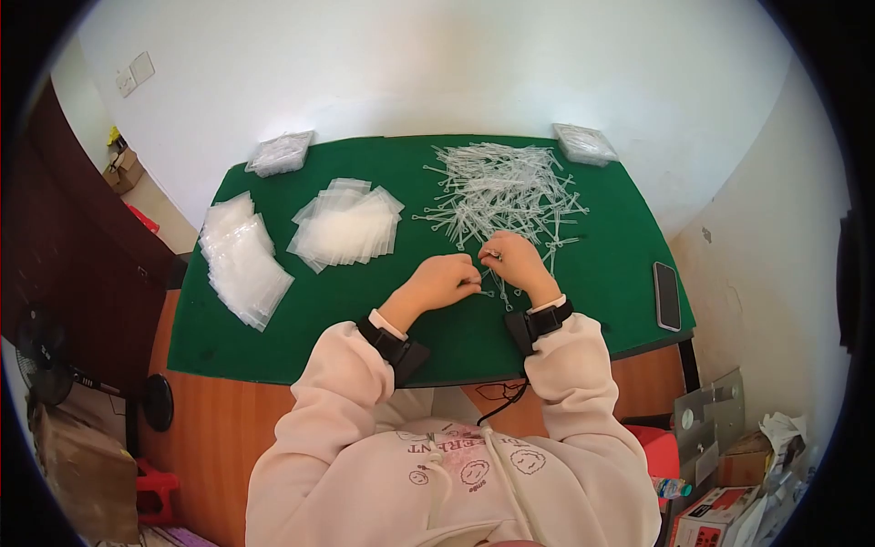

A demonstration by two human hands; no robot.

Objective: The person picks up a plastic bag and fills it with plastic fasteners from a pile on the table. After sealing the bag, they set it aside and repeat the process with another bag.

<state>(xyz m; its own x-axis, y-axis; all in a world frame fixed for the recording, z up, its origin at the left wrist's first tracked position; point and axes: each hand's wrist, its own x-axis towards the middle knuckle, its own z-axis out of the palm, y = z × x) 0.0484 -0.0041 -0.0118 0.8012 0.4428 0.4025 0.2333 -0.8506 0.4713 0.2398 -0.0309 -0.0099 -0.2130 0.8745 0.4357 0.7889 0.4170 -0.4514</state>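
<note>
A loose pile of thin clear plastic sticks with looped ends (501, 187) covers the back right of the green table. Just in front of it, my two hands are close together. My left hand (445, 281) is closed, its fingers curled, and the looped end of a clear stick (488, 294) shows at its fingertips. My right hand (513, 262) pinches a small shiny piece that looks like the end of another looped stick; the fingers hide most of it. A few looped sticks (507, 301) lie on the cloth below my right hand.
Clear flat bags lie in two fanned stacks, one in the middle left (351, 223) and another at the far left (239, 260). Packed clear bundles stand at the back left (281, 153) and back right (585, 144) corners. A phone (667, 296) lies near the right edge.
</note>
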